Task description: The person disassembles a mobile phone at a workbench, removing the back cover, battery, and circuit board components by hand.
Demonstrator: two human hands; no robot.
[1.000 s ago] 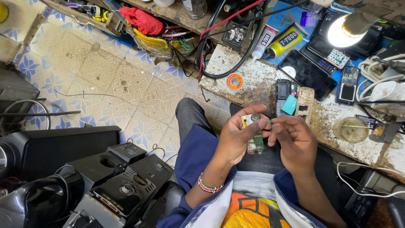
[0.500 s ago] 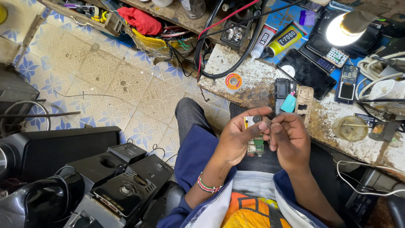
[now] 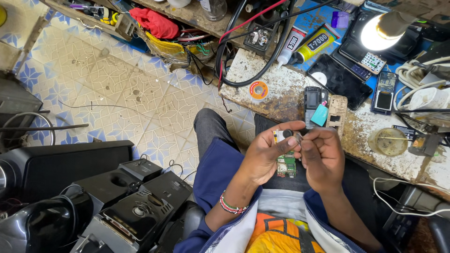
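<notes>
Over the lap, the left hand (image 3: 266,154) grips a small green circuit board (image 3: 285,165) while the right hand (image 3: 323,157) pinches a tiny part against it, near the cluttered surface (image 3: 281,93).

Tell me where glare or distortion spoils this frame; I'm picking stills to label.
Head view: the lamp blows out white at top right; the wide lens bends the bench edge; both hands, left and right, and the small circuit board stay sharp and evenly lit.

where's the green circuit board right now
In the head view the circuit board is just right of centre, held over the lap in the left hand, with the right hand touching its top end, below the bench edge.
</notes>
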